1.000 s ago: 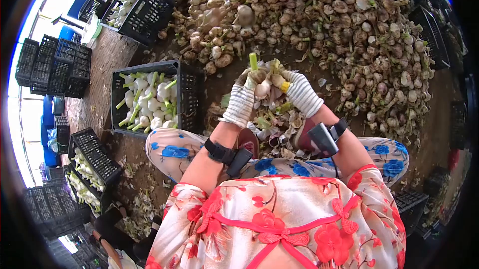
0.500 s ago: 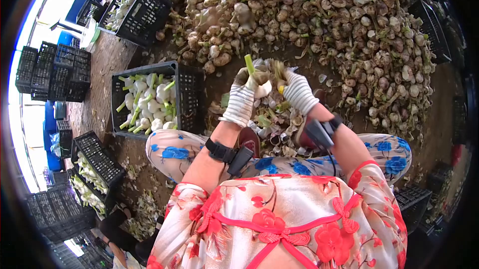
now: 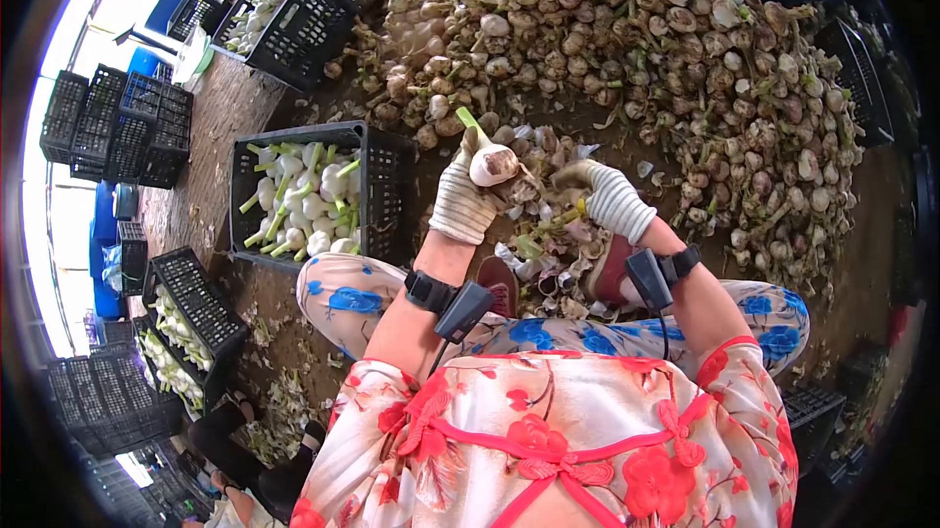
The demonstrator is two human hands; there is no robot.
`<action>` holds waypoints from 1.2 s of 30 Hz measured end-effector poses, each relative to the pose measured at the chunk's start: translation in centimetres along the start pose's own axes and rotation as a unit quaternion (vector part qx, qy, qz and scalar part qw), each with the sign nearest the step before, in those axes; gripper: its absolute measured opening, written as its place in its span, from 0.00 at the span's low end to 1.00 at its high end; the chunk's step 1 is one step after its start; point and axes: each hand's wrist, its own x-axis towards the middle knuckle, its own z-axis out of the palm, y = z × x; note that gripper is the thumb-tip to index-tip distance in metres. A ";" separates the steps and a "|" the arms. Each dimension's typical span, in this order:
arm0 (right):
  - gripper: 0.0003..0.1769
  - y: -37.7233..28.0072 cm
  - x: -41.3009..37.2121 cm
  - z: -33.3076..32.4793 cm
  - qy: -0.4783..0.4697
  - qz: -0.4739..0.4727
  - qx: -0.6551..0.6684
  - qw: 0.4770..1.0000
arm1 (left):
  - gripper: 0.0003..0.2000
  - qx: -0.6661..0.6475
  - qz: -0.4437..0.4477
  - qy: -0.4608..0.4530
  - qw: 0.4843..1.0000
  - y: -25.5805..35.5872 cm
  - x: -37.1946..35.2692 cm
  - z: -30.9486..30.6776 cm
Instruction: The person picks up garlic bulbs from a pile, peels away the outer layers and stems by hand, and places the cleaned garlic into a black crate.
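My left hand [image 3: 464, 192], in a striped work glove, is closed around a garlic bulb [image 3: 493, 166] with a short green stem pointing up and left. Part of the bulb is white and part still has brownish, dirty skin. My right hand [image 3: 609, 201], gloved too, is curled a little to the right of the bulb and apart from it. A small yellow thing [image 3: 581, 206] shows at its fingers; the rest of it is hidden. Below both hands lie loose garlic skins and stem scraps [image 3: 553, 249], between my shoes.
A large heap of unpeeled garlic [image 3: 627, 48] spreads ahead and to the right. At my left stands a black crate [image 3: 367, 190] of clean white bulbs. Another garlic crate [image 3: 308, 28], stacked crates [image 3: 122, 131] and tilted crates [image 3: 201, 308] are further left. A person's dark-clothed leg [image 3: 230, 445] shows at lower left.
My right hand has come away from the bulb toward the right and down. In my left hand the bulb now shows its brownish side. The whole view has shifted slightly.
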 end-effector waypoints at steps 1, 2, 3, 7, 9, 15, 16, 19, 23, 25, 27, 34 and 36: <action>0.17 0.1 -0.2 0.8 0.050 -0.006 0.025 0.998 | 0.18 0.005 -0.011 -0.010 1.000 0.0 -0.1 -0.1; 0.17 -2.1 0.1 0.5 0.049 -0.005 0.025 0.998 | 0.18 0.003 -0.011 -0.009 1.000 -0.2 -0.2 0.2; 0.19 -5.1 0.4 -0.4 0.033 0.073 0.057 0.995 | 0.17 -0.005 -0.002 -0.028 1.000 -0.5 -0.4 0.7; 0.28 -6.8 1.7 1.5 0.039 0.124 0.068 0.989 | 0.15 0.106 0.107 -0.047 0.987 -1.9 0.1 0.8; 0.27 -5.6 2.2 3.0 0.070 0.071 0.014 0.995 | 0.12 0.187 0.168 -0.013 0.968 -2.3 -0.1 1.1; 0.23 -5.2 1.5 2.8 0.012 0.122 0.169 0.978 | 0.11 0.210 0.199 -0.015 0.957 -2.1 0.2 0.2; 0.22 -5.2 1.3 2.6 0.002 0.136 0.251 0.958 | 0.10 0.198 0.184 -0.028 0.962 -1.9 0.5 -0.2; 0.20 -6.1 1.6 2.4 0.013 0.165 0.284 0.945 | 0.09 0.227 0.222 -0.006 0.948 -2.5 -0.5 1.8; 0.17 -6.2 1.6 3.2 0.061 0.117 0.183 0.974 | 0.10 0.237 0.254 -0.027 0.937 -2.6 -0.3 1.2; 0.14 -5.0 1.5 3.9 0.063 0.130 0.198 0.970 | 0.11 0.168 0.210 -0.017 0.963 -2.1 -0.5 1.2; 0.14 -0.4 0.0 5.1 0.013 0.153 0.046 0.987 | 0.10 0.119 0.173 0.041 0.977 -1.2 -0.2 1.7; 0.12 -1.0 -0.1 2.6 -0.088 0.278 0.054 0.955 | 0.16 -0.135 -0.014 -0.098 0.986 0.3 1.3 0.5; 0.14 0.4 -0.7 2.4 -0.067 0.142 0.051 0.986 | 0.17 -0.147 -0.020 -0.048 0.988 0.2 1.0 0.9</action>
